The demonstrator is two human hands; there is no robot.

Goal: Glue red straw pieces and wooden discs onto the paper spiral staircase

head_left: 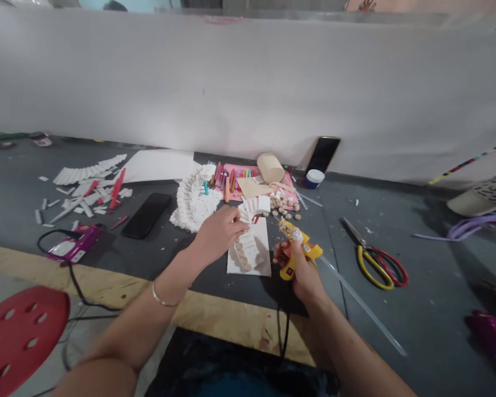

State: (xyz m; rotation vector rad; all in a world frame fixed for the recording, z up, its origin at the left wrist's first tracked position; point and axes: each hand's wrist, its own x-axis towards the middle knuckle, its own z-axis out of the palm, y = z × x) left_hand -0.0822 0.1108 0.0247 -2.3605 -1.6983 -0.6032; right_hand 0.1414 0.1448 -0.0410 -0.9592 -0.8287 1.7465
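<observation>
My right hand [303, 270] is wrapped round a yellow hot glue gun [312, 251], its nozzle pointing up and left. A long clear glue stick [364, 306] runs out of the gun's back. My left hand [219, 229] is closed in a pinch on a curved white stepped model [254, 207], like a small staircase. The model stands on a white card [261, 266], with round brown discs [242, 255] along its left side. What exactly lies between the left fingertips is partly hidden. Loose round discs [287, 212] lie just beyond the glue gun.
Red-and-yellow-handled scissors [376, 267] lie at right. A phone [146, 216] rests at left; another phone [323, 155] leans on the wall behind a small jar [314, 178]. White crumbly material [190, 212], cut strips [85, 204] and a corded purple device [80, 242] are on the left.
</observation>
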